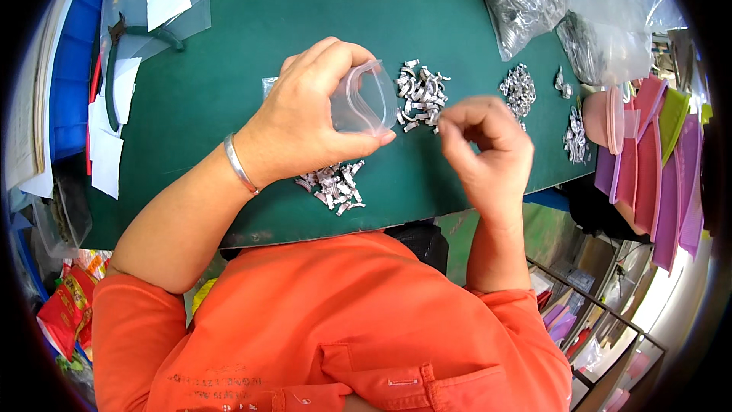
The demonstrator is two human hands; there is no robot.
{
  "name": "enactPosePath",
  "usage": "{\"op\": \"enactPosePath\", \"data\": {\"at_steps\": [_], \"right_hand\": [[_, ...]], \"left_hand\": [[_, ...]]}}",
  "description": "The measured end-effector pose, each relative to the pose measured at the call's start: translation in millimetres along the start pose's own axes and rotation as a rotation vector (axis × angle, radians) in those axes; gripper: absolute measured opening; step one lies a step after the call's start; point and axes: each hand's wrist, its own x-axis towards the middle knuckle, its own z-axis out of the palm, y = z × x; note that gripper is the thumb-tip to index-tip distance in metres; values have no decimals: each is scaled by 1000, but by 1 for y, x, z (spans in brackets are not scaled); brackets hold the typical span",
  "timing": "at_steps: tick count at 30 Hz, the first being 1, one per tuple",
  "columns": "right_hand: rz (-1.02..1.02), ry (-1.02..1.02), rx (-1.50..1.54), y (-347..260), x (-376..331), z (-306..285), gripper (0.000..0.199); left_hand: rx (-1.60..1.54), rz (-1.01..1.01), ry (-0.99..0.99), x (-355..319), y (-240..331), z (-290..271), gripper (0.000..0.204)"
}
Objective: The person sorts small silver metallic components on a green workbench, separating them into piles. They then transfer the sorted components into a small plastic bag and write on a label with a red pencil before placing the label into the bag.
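Left hand (306,111) is gripping a clear container (361,103) above the bench (328,0); right hand (490,147) is hovering half-curled right of it, can't tell if it's holding anything. Metal pieces (421,97) are lying heaped beside the container, none showing inside, so I'm guessing most's left.

Legible text: none with certainty. Markings are logged by location.

Lower left of frame: orange shirt (343,297) carries dark print (217,385) in short rows across the chest; characters small, worn and broken up, not resolvable. Small pale mark (305,401) on the same shirt, bottom edge of frame, left of centre; shape too small to identify.

Far left, low in frame: red package (67,305) bears yellow print, distorted by creases and the lens rim; wording unclear.

Upper left: white slip (168,0) shows a faint reddish mark near its top edge; too small to tell whether writing.
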Motion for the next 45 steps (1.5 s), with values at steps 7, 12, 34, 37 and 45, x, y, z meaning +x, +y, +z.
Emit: {"op": "enactPosePath", "data": {"at_steps": [7, 12, 34, 37, 45], "right_hand": [[-248, -15, 33, -25, 26, 16, 12], [-49, -106, -326, 19, 11, -17, 9], [-44, -92, -271, 21, -16, -16, 13], [-2, -96, -265, 23, -16, -21, 12], [32, -106, -219, 20, -17, -32, 12]], "left_hand": [[-33, -27, 2, -1, -1, -1, 58], [15, -3, 0, 0, 1, 0, 56], [-12, -30, -15, -1, 1, -2, 57], [-10, -32, -18, 0, 2, -2, 57], [-19, -44, -18, -1, 1, -2, 57]]}}
